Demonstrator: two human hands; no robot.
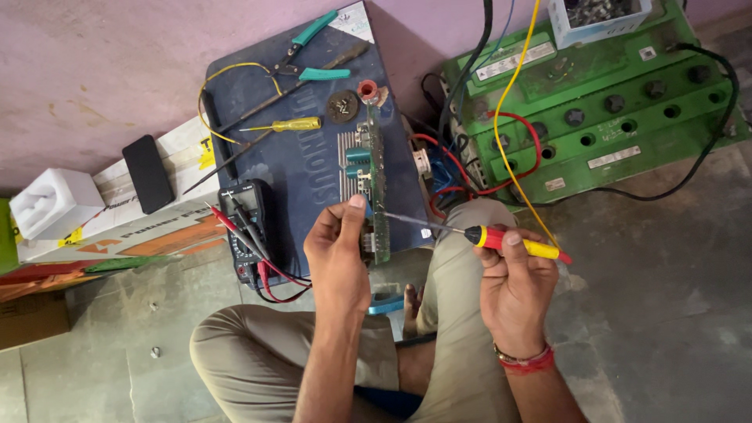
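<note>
Crowding circuit board [378,188]: multimeter [247,227], pliers [313,55], battery [595,102]

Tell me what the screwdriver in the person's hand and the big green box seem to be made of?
The screwdriver: thin grey shaft, probably steel; red and yellow handle looks like glossy plastic. The green box: moulded plastic by its ribbed, dusty matt casing and round black caps.

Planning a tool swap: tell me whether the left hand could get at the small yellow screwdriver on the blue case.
Probably not yet: the left hand grips the circuit board; otherwise nothing blocks the yellow screwdriver.
</note>
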